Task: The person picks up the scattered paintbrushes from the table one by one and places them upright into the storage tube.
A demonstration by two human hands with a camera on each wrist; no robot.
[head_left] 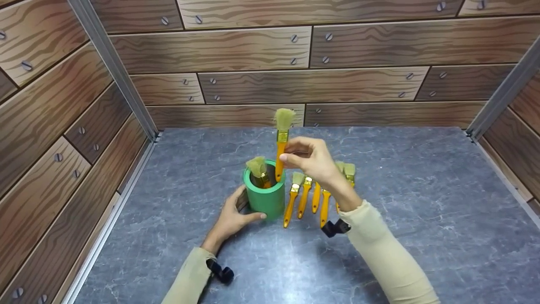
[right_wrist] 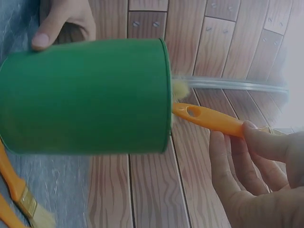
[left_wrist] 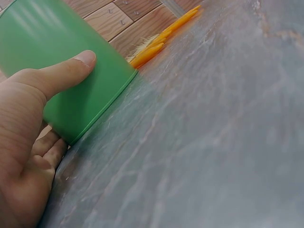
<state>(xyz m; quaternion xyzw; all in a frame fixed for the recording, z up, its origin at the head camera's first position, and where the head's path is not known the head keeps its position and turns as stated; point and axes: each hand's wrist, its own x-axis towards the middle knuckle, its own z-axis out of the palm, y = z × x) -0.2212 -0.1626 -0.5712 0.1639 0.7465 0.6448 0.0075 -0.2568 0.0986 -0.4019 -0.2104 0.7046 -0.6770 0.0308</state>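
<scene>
A green can (head_left: 265,200) stands upright on the table, with a paintbrush (head_left: 257,167) inside it, bristles up. My left hand (head_left: 236,213) holds the can from its left side, the thumb (left_wrist: 71,76) lying across the green wall. Above the can's rim, my right hand (head_left: 310,158) pinches a second paintbrush (head_left: 280,154) by its orange handle, bristles pointing up. In the right wrist view, the lower end of that handle (right_wrist: 209,118) is at the can's opening; whether it touches the rim I cannot tell.
Several more orange-handled paintbrushes (head_left: 291,204) lie side by side on the grey marbled table (head_left: 190,181), right of the can and partly under my right forearm. Wood-patterned walls (head_left: 253,86) enclose the table at the back and both sides.
</scene>
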